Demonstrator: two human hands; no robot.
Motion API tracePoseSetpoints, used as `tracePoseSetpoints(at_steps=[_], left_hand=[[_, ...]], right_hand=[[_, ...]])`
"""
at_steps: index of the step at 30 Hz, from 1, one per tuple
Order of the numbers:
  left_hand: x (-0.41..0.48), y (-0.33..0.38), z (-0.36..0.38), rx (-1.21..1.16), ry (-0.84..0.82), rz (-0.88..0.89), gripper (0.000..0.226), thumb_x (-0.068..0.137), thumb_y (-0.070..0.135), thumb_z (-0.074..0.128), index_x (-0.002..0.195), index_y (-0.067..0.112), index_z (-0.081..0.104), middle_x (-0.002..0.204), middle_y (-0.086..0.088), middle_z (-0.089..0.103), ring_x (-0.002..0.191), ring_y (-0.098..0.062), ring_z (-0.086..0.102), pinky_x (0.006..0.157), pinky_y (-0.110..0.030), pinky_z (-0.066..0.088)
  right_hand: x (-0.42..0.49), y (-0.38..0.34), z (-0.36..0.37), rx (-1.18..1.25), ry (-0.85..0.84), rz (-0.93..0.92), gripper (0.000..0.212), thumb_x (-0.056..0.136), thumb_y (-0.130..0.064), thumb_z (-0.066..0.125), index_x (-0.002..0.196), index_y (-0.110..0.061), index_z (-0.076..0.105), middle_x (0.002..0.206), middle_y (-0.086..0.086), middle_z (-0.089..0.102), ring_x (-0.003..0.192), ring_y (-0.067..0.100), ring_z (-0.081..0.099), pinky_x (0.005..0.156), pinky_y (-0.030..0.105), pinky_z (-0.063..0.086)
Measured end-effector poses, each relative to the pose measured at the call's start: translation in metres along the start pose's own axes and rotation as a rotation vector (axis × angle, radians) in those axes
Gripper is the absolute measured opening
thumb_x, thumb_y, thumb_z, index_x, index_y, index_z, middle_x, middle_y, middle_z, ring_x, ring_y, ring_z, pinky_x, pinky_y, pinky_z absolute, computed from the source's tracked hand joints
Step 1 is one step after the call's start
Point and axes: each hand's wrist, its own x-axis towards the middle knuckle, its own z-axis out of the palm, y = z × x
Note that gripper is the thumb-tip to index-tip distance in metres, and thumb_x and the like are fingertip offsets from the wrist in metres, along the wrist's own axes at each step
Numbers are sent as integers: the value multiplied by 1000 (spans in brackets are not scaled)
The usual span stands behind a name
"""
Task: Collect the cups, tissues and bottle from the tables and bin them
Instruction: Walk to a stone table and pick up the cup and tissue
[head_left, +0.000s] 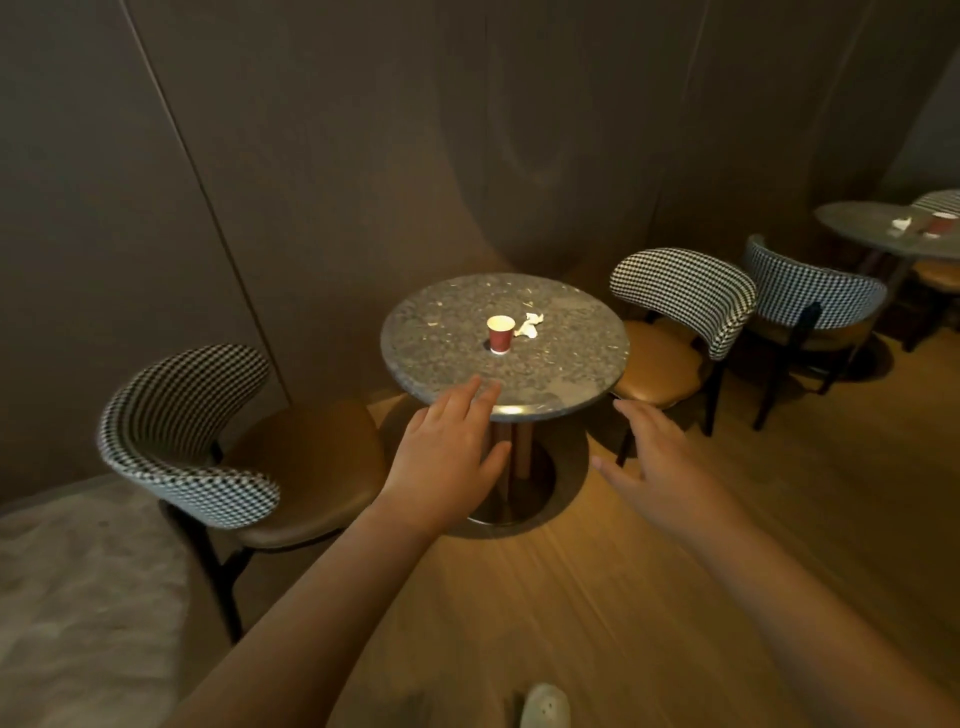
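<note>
A red paper cup (501, 334) stands upright near the middle of a round stone table (436, 358). A crumpled white tissue (531, 325) lies just right of the cup. My left hand (447, 457) reaches forward with straight fingers, its fingertips over the table's near edge. My right hand (660, 462) is stretched out beside it, fingers spread, just short of the table and holding nothing. At the far right a second round table (857, 228) carries another red cup (941, 224) and a white tissue (901, 224). No bottle or bin is in view.
A houndstooth-backed chair (192, 441) with a tan seat stands left of the near table, and another chair (680, 312) stands right of it. A third chair (810, 291) sits by the far table. Brown wall panels run behind. The wooden floor (649, 597) lies below my arms.
</note>
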Motion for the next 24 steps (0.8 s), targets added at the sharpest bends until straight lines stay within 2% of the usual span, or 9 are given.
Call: tracePoseSetpoints(at_steps=[11, 20, 24], left_hand=[[199, -69, 92, -26, -70, -82, 60, 92, 42, 44, 146, 25, 22, 152, -1, 24, 138, -15, 20, 111, -34, 23], [270, -134, 169, -109, -98, -230, 57, 93, 40, 44, 145, 25, 26, 151, 1, 28, 136, -13, 24, 110, -32, 24], [313, -162, 206, -126, -138, -249, 57, 94, 39, 43, 145, 22, 24, 151, 0, 26, 137, -15, 23, 111, -33, 22]], right_hand=[[243, 64, 5, -38, -81, -73, 74, 88, -47, 56, 147, -24, 19, 152, -4, 24, 138, 14, 21, 108, 30, 23], [363, 86, 69, -88, -289, -94, 74, 89, -44, 56, 148, -21, 17, 153, -3, 21, 140, 16, 19, 110, 31, 23], [416, 97, 93, -72, -295, -88, 74, 88, -41, 59, 147, -20, 19, 152, -1, 24, 138, 17, 22, 110, 30, 21]])
